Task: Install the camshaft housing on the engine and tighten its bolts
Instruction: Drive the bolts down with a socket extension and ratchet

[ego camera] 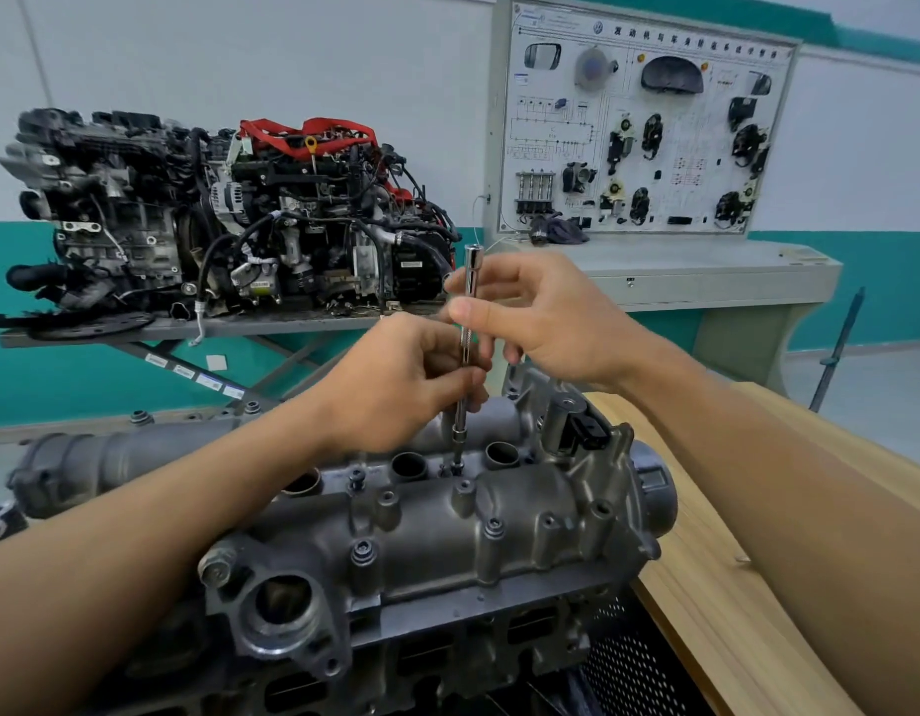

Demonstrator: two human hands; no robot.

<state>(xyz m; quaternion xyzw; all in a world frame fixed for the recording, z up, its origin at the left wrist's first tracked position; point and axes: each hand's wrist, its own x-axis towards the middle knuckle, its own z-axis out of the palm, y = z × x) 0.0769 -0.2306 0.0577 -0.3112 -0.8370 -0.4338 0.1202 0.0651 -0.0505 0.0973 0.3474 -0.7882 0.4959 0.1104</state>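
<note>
Your left hand [411, 379] pinches the upright extension bar [470, 281] low, your right hand [545, 323] high. Its tip sits on a middle bolt [456, 465] of the camshaft housing [525, 519], seated on the engine [447, 664]. Tilt it and the bolt may cross-thread.

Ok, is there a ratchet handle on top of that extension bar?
No, the extension bar has a bare top end; the left hand and right hand grip its shaft.
</note>
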